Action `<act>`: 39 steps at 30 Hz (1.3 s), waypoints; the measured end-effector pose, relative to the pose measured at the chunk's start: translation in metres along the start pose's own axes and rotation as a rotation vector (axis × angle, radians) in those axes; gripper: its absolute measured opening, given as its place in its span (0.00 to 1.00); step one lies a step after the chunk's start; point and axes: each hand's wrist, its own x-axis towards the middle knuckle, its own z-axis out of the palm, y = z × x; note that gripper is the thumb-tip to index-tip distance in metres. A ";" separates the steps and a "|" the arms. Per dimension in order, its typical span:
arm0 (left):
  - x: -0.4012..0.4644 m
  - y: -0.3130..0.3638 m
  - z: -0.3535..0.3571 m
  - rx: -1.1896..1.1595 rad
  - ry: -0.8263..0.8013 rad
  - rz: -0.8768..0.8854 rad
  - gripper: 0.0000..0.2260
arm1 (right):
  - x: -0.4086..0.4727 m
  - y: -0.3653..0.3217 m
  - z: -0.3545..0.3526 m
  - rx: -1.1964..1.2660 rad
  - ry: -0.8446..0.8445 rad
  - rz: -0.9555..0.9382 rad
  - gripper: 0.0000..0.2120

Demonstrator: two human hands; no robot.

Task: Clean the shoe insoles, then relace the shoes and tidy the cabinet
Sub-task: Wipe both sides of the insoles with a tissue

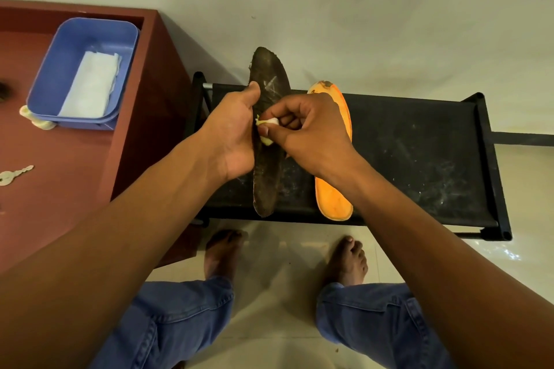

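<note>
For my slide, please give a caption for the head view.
Left hand holds dark insole; right hand rubs it with a small wipe.

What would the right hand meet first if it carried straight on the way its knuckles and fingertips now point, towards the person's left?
Most likely the dark insole: the right hand pinches a white wad against it already. Just beyond is the left hand gripping that insole.

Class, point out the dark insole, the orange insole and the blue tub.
dark insole [267, 69]: head view, toe end.
orange insole [333, 198]: head view, heel area.
blue tub [60, 60]: head view, inner left wall.
</note>
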 end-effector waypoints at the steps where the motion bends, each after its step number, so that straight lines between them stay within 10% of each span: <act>1: 0.001 0.000 0.000 0.006 0.013 0.004 0.27 | 0.000 0.000 0.001 -0.002 -0.008 0.000 0.04; 8: -0.003 -0.004 0.009 -0.025 -0.063 0.000 0.27 | 0.004 0.006 -0.008 -0.131 0.233 0.042 0.03; 17: 0.004 -0.001 0.003 -0.070 0.023 0.072 0.30 | 0.007 0.006 -0.008 -0.017 -0.001 0.031 0.06; 26: -0.002 -0.002 0.010 -0.059 -0.056 0.034 0.26 | 0.014 0.015 -0.033 -0.208 0.358 0.040 0.03; 34: 0.000 0.000 0.004 -0.077 0.002 0.041 0.28 | 0.006 0.007 -0.006 -0.145 0.109 -0.011 0.03; 39: -0.002 -0.001 0.007 -0.055 -0.036 0.017 0.27 | 0.008 0.012 -0.009 -0.193 0.250 0.002 0.02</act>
